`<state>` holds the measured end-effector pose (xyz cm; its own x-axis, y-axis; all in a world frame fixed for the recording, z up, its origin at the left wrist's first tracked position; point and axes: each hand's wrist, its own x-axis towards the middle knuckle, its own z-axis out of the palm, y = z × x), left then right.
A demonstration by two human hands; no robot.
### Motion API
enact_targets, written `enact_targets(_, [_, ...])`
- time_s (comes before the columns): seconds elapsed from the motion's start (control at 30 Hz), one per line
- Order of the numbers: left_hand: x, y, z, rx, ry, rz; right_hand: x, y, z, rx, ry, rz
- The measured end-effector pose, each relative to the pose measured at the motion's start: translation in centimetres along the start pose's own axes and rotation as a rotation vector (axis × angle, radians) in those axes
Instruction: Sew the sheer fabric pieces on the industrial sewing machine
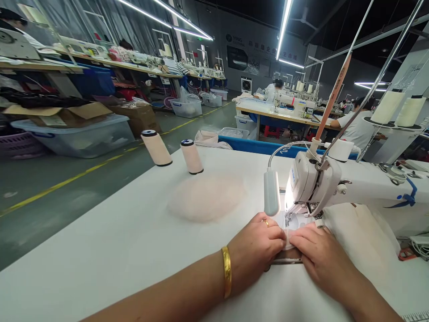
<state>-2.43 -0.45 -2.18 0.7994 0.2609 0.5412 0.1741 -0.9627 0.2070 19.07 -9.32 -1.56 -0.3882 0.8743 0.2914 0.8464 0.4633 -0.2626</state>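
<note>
A white sewing machine stands on the right of the white table, its lamp lit beside the needle. Just in front of the presser foot, my left hand, with a ring and a gold bangle, is closed with its fingertips on a thin sheer fabric. My right hand pinches the same fabric from the other side, close to the left fingertips. The fabric's edges are partly hidden by my fingers. More pale sheer cloth lies under the machine arm to the right.
A sheer beige oval piece lies flat on the table. Two thread cones stand near its far left edge. Upright rods and a thread stand rise behind the machine. Tubs and a cardboard box sit across the aisle.
</note>
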Motion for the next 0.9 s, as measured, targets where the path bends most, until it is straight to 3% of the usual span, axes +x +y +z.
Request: enact_targets(0.9, [1.3, -1.0, -0.2, 0.16, -0.092, -0.074, 1.0, 0.5, 0.7, -0.041, 0.078, 0.047])
